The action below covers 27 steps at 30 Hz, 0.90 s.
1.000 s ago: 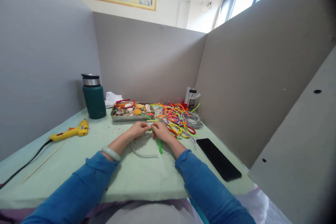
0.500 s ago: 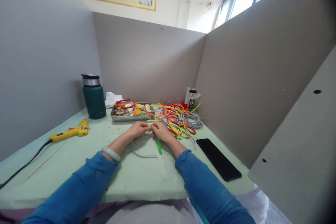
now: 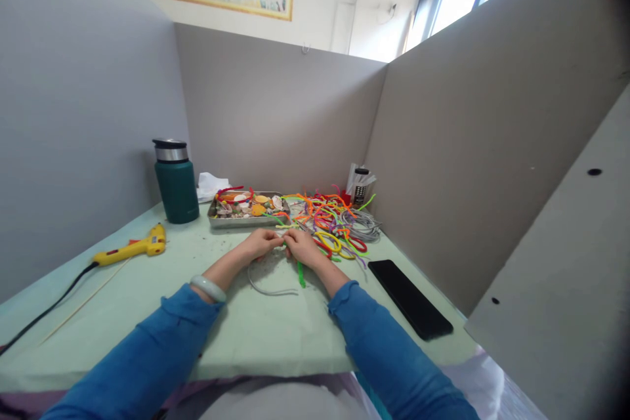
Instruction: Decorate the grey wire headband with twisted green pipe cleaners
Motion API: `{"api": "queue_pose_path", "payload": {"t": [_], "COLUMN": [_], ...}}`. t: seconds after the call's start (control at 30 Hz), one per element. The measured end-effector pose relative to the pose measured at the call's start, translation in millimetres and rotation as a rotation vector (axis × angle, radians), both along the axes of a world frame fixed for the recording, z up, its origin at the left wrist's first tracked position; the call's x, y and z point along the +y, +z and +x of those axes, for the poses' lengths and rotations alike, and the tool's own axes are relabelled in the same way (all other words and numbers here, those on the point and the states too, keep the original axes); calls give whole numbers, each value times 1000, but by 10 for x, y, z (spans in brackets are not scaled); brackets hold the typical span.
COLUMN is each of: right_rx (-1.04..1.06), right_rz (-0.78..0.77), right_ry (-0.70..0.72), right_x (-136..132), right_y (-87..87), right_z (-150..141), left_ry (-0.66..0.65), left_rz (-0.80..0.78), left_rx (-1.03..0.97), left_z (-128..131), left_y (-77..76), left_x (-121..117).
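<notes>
My left hand [image 3: 260, 245] and my right hand [image 3: 301, 248] meet at the fingertips over the middle of the table, both closed in a pinch. A bright green pipe cleaner [image 3: 301, 274] hangs from under my right hand, and a bit of green shows between the fingertips. From below my left hand a thin grey strand [image 3: 270, 292] curves down and to the right, its free end near the table. My fingers hide how the green and grey pieces meet.
Behind my hands, a metal tray [image 3: 231, 223] holds shells; colourful pipe cleaners [image 3: 325, 213] and a grey coil [image 3: 367, 228] lie right of it. A green bottle [image 3: 178, 187], yellow glue gun [image 3: 135, 249] and thin stick [image 3: 88, 298] are left. A black phone [image 3: 409, 298] lies right.
The grey strand's free end and the green tail have shifted very slightly to the right. Both hands stay pinched in nearly the same place.
</notes>
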State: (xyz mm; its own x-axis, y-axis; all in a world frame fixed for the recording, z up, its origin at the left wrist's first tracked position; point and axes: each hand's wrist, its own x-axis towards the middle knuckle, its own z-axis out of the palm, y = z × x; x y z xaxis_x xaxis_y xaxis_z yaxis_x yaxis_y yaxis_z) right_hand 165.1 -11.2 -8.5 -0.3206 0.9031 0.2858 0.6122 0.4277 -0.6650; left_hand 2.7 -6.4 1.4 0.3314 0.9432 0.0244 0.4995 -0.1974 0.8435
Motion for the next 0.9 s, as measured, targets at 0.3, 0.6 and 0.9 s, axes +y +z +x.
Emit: {"api": "queue_pose_path", "payload": {"t": [0.3,0.6,0.9], "right_rx": [31,35,45], "right_rz": [7,23,50], "right_ry": [-11,-20,-32], "right_x": [38,30,12], "right_y": [-47,-35,-13], "right_z": [-5,-6,-12], "left_ry": [5,88,182], "left_rz": [-2,-21,38], "left_rx": [-17,-57,-61], "left_z": [21,26,4], "left_y": [32,-7,-12], "left_x": [-44,1,41]}}
